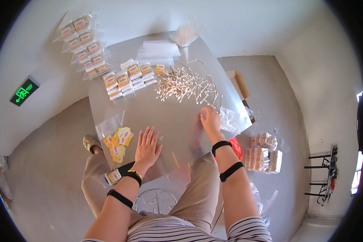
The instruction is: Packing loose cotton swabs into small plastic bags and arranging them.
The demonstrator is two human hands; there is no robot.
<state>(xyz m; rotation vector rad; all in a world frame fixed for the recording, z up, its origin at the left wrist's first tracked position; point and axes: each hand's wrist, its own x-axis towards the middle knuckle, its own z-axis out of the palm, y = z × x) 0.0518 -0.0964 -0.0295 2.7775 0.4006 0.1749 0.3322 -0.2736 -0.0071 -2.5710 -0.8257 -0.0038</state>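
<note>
My left hand [148, 148] lies palm down near the front of the metal table, its fingers stretched out. Beside its fingertips are a few cotton swabs [160, 138]. My right hand [211, 121] is low over the table's right side, fingers loosely bent with the thumb apart; I see nothing held in it. Just beyond its fingertips spreads a loose heap of cotton swabs [177, 84]. A clear plastic bag [230, 120] lies right of that hand. Left of my left hand, several yellow printed cards [117, 146] lie in a loose pile.
Stacked packs of swabs [124, 82] stand at the back left, near flat clear bags [157, 51]. Filled packs [84, 45] pile up beyond the far left corner. A full clear bag [186, 35] sits at the back. Bundled swabs [262, 157] stand on the right.
</note>
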